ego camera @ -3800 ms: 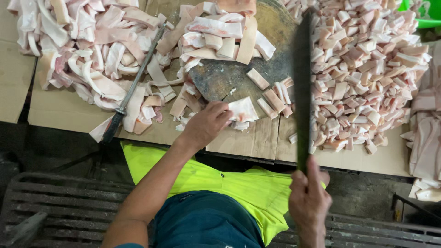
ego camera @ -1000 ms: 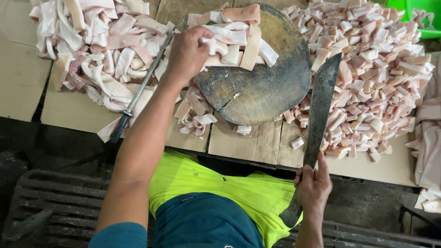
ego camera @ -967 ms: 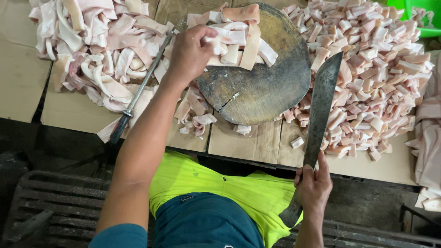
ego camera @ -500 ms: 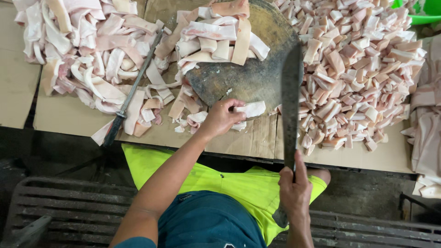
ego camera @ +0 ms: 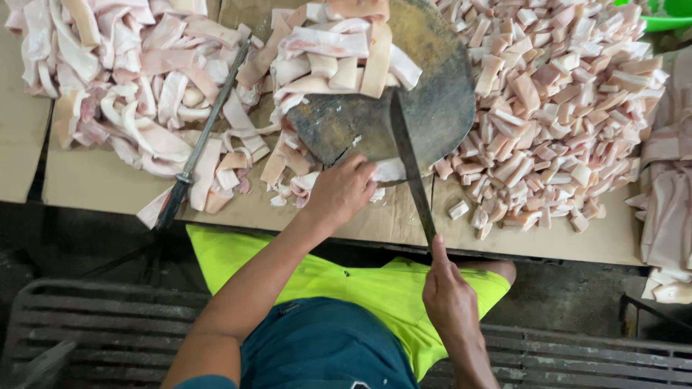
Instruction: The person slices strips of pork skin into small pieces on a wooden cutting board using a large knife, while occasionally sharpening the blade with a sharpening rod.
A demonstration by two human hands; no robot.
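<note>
The worktop (ego camera: 94, 184) is covered in flat brown cardboard and carries the pale pork skin in three states: a big tangled heap of long limp strips (ego camera: 122, 94) at the left, a broad spread of short blocky cut pieces (ego camera: 555, 108) at the right, and a small stack of strips (ego camera: 339, 57) on the far part of the round chopping block (ego camera: 440, 94). The block is dark, worn wood, cracked near its front edge. The step in hand looks like cutting a strip into chunks. The cleaver (ego camera: 409, 166), long and dark, stands edge-down on the block's near rim, its handle clenched in the right hand (ego camera: 450, 299). The left hand (ego camera: 340, 193) pins one soft white strip (ego camera: 389, 171) just beside the blade, fingers curled on it. A thin sharpening steel (ego camera: 205, 137) lies across the left heap. The next chop calls for fingertips kept back from the edge
</note>
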